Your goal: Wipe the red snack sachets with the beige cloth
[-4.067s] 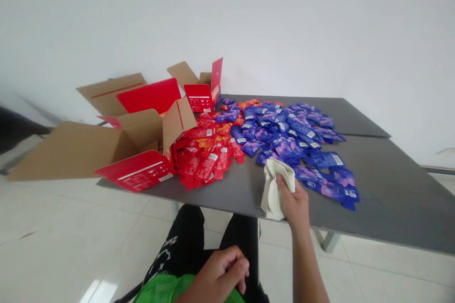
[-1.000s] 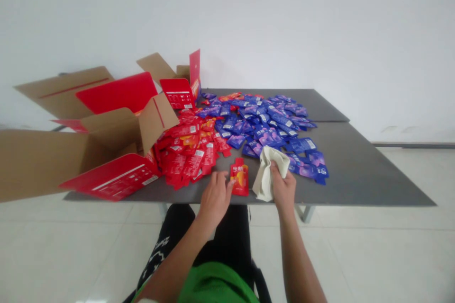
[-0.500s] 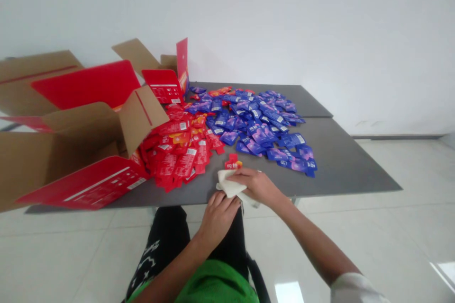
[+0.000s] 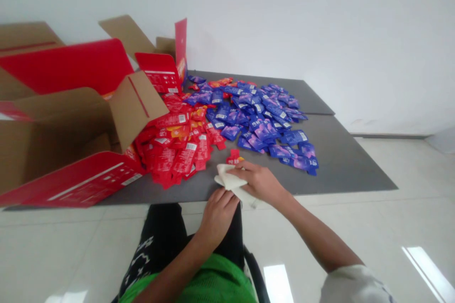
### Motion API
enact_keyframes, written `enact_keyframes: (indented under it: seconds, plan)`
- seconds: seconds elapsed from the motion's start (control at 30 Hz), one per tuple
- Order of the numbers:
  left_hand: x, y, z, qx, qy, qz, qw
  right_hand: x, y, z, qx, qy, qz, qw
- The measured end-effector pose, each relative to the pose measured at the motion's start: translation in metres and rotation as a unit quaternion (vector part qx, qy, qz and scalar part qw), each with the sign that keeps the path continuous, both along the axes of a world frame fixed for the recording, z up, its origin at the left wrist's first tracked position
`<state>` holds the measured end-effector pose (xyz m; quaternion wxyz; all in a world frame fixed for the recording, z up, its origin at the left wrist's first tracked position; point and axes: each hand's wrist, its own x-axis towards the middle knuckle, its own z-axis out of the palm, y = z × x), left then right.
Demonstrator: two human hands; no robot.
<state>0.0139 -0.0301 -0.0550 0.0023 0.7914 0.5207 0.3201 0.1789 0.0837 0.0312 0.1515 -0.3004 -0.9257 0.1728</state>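
Observation:
My right hand (image 4: 261, 181) is closed on a folded cream-white cloth (image 4: 230, 179) at the table's front edge. One corner of the cloth hangs below the hand. My left hand (image 4: 219, 213) lies at the edge just under the cloth, its fingers stretched forward and their tips against or partly beneath it. Right behind the cloth, a single red sachet (image 4: 233, 156) lies on the table, partly covered by my right hand and the cloth. A heap of red sachets (image 4: 185, 156) spreads to the left. Blue-purple sachets (image 4: 261, 128) lie heaped farther back and to the right.
A large open red carton (image 4: 88, 184) stands at the left, flaps spread outward. Another open red carton (image 4: 158, 73) is behind it. The grey tabletop (image 4: 350, 165) extends right, with a white wall (image 4: 320, 23) behind it.
The view has shifted slightly, so the cartons appear higher and farther left. My hands stay at the table edge, and the cloth's folds have changed a little.

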Motion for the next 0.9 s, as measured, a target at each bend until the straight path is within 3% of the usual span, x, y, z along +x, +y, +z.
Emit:
enact_keyframes:
  seconds: [0.13, 0.27, 0.33, 0.4, 0.53, 0.6, 0.67, 0.77, 0.83, 0.9]
  plan:
    - [-0.001, 0.0, 0.003, 0.006, -0.019, -0.008, 1.0, -0.013, 0.016, -0.014, -0.007, -0.026, -0.032, 0.999]
    - [-0.002, 0.002, 0.003, 0.015, -0.032, -0.014, 0.999, -0.023, 0.051, -0.003, 0.032, -0.082, -0.112, 0.99]
    - [-0.002, 0.002, 0.003, 0.014, -0.036, -0.013, 0.999, -0.019, 0.047, 0.006, 0.046, -0.083, -0.126, 0.987]
    - [-0.001, 0.002, 0.004, 0.009, -0.04, -0.014, 0.999, -0.011, 0.026, 0.01, 0.046, -0.054, -0.107, 0.992]
    - [-0.001, 0.0, 0.004, -0.009, -0.041, 0.001, 0.999, 0.001, -0.012, 0.0, -0.018, -0.057, -0.042, 0.997]
    - [-0.001, 0.0, 0.004, -0.004, -0.045, 0.002, 0.999, -0.001, -0.007, -0.008, -0.03, -0.053, -0.047, 0.997]
    - [-0.002, 0.0, 0.004, 0.003, -0.05, -0.009, 0.999, -0.009, 0.014, -0.012, -0.015, -0.047, -0.077, 0.996]
    - [-0.003, 0.001, 0.002, 0.005, -0.054, -0.015, 0.998, -0.018, 0.047, -0.004, 0.02, -0.081, -0.131, 0.988]
    - [-0.003, 0.001, 0.001, 0.007, -0.057, -0.011, 0.998, -0.018, 0.05, 0.005, 0.034, -0.088, -0.144, 0.985]
    - [-0.002, 0.001, 0.002, 0.007, -0.059, -0.01, 0.998, -0.013, 0.033, 0.01, 0.034, -0.067, -0.126, 0.989]
